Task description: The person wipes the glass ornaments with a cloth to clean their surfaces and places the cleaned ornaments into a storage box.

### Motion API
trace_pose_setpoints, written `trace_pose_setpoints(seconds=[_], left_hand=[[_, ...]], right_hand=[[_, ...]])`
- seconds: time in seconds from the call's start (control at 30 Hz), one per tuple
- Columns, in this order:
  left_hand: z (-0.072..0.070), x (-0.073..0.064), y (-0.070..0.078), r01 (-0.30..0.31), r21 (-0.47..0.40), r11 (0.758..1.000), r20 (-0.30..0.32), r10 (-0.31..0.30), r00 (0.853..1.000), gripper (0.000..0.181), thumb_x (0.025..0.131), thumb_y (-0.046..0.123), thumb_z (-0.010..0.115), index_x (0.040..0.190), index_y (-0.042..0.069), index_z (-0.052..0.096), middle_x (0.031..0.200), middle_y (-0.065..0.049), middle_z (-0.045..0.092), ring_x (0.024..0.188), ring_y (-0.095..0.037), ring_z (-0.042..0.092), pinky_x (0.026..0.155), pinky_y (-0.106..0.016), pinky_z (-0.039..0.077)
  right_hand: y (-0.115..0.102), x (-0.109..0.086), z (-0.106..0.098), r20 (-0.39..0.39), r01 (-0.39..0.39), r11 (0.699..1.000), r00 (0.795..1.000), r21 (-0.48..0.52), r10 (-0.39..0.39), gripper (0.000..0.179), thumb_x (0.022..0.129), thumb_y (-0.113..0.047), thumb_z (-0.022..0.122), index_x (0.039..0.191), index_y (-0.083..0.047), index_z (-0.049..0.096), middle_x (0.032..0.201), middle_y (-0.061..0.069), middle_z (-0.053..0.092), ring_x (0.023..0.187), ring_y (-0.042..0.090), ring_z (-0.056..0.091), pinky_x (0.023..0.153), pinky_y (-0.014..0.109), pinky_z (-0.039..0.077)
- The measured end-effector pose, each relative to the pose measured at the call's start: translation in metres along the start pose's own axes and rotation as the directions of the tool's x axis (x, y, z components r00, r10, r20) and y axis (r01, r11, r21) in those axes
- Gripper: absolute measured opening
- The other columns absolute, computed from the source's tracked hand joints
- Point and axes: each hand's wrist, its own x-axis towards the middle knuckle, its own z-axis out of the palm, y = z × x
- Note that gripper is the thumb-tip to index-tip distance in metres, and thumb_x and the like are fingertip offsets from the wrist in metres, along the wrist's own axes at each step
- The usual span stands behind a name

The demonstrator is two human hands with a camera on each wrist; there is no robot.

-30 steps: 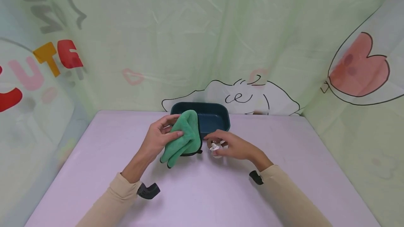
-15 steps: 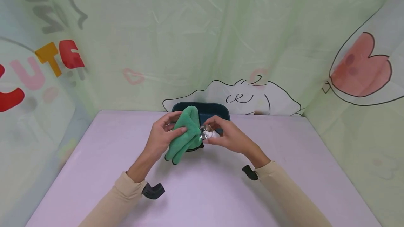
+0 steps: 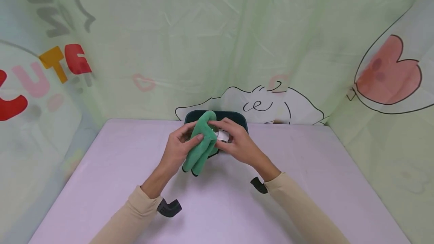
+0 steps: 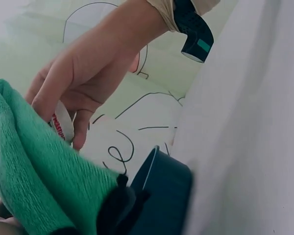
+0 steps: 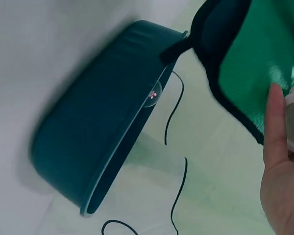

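Observation:
My left hand [image 3: 174, 146] grips a folded green plush cloth [image 3: 200, 148] with black edging, thumb on its near face. My right hand [image 3: 242, 142] pinches a small snow globe [image 3: 222, 136] with its clear end against the cloth. Its white base faces my right palm; red lettering shows on this base [image 4: 62, 122] in the left wrist view. The cloth hides most of the clear ball. A dark teal basin [image 3: 234, 115] stands right behind both hands. In the right wrist view, another clear ball [image 5: 153, 95] with pink and white specks shows at the basin's rim.
The basin sits at the back of the pale lilac table [image 3: 217, 206], near the printed green curtain [image 3: 203, 48]. Curtains also hang along the left and right sides. Black wrist mounts [image 3: 169, 208] stick out below both sleeves.
My right hand has lifted the snow globe from beside the cloth, turned its clear end leftward and brought it against the cloth. My left hand with the cloth has shifted slightly right and up.

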Motion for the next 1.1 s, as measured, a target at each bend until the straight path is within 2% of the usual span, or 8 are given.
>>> trace_pose_setpoints(seconds=[0.13,0.23,0.37,0.53,0.67,0.8,0.9,1.1], left_hand=[[0.001,0.0,0.0,0.002,0.037,0.999,0.011,-0.003,1.0,0.05,0.097,0.025,0.072,0.145,0.022,0.057,0.133,-0.006,0.062,0.119,-0.022,0.059,0.096,-0.034,0.052],[0.001,0.0,0.001,0.017,0.034,0.999,0.023,-0.018,1.0,0.053,0.097,0.025,0.071,0.147,0.023,0.054,0.135,-0.006,0.061,0.12,-0.022,0.06,0.096,-0.034,0.053],[-0.001,0.0,0.003,0.04,-0.001,0.999,-0.002,-0.04,0.999,0.052,0.098,0.027,0.07,0.147,0.023,0.053,0.135,-0.008,0.061,0.119,-0.024,0.062,0.094,-0.033,0.055],[-0.006,0.002,0.005,0.063,-0.064,0.996,-0.039,-0.065,0.997,0.049,0.099,0.027,0.069,0.145,0.022,0.054,0.132,-0.01,0.061,0.118,-0.027,0.062,0.092,-0.032,0.056],[-0.008,0.002,0.005,0.072,-0.077,0.994,-0.026,-0.075,0.997,0.051,0.099,0.026,0.068,0.147,0.02,0.052,0.133,-0.012,0.06,0.123,-0.027,0.059,0.095,-0.031,0.055],[-0.009,0.003,0.005,0.064,-0.105,0.992,-0.023,-0.067,0.997,0.05,0.099,0.024,0.068,0.146,0.018,0.053,0.136,-0.011,0.058,0.124,-0.026,0.059,0.096,-0.03,0.054],[-0.009,0.003,0.005,0.036,-0.136,0.99,-0.015,-0.039,0.999,0.048,0.099,0.02,0.069,0.144,0.012,0.054,0.136,-0.012,0.058,0.122,-0.027,0.061,0.095,-0.03,0.055],[-0.012,0.003,0.01,-0.017,-0.132,0.991,-0.019,0.014,1.0,0.046,0.096,0.013,0.072,0.14,0.008,0.058,0.133,-0.012,0.059,0.115,-0.025,0.065,0.092,-0.03,0.057]], right_hand=[[-0.001,0.004,0.002,-0.062,-0.001,1.0,0.998,0.014,0.002,0.051,0.085,-0.003,0.081,0.132,-0.009,0.063,0.114,0.007,0.067,0.095,0.022,0.059,0.066,0.029,0.053],[-0.002,0.005,0.003,-0.064,-0.024,1.0,0.998,0.016,0.024,0.052,0.082,-0.001,0.082,0.13,-0.007,0.062,0.12,0.008,0.067,0.103,0.023,0.062,0.072,0.028,0.056],[-0.001,0.004,0.001,-0.017,-0.044,0.998,0.999,0.042,0.045,0.058,0.084,-0.005,0.084,0.136,-0.009,0.059,0.13,0.006,0.059,0.112,0.021,0.06,0.083,0.029,0.059],[0.0,0.004,-0.007,0.067,-0.027,0.994,0.998,0.103,0.02,0.074,0.086,-0.007,0.082,0.152,-0.011,0.048,0.133,0.007,0.048,0.122,0.023,0.056,0.091,0.043,0.059],[0.0,0.004,-0.013,0.062,0.018,0.994,0.998,0.105,-0.024,0.075,0.085,-0.007,0.082,0.152,-0.012,0.048,0.13,0.005,0.052,0.118,0.021,0.058,0.091,0.039,0.059],[-0.002,0.004,-0.014,-0.007,0.052,0.987,0.999,0.152,-0.051,0.059,0.081,-0.003,0.084,0.135,-0.011,0.061,0.125,0.004,0.061,0.112,0.019,0.063,0.094,0.034,0.057],[-0.004,0.005,-0.013,-0.039,0.057,0.982,0.998,0.182,-0.051,0.051,0.078,0.001,0.086,0.124,-0.009,0.066,0.121,0.005,0.065,0.111,0.019,0.065,0.094,0.032,0.057],[-0.009,0.008,-0.008,-0.064,0.007,0.976,0.998,0.219,0.007,0.048,0.078,0.001,0.086,0.122,-0.005,0.069,0.12,0.007,0.065,0.102,0.023,0.069,0.09,0.035,0.059]])
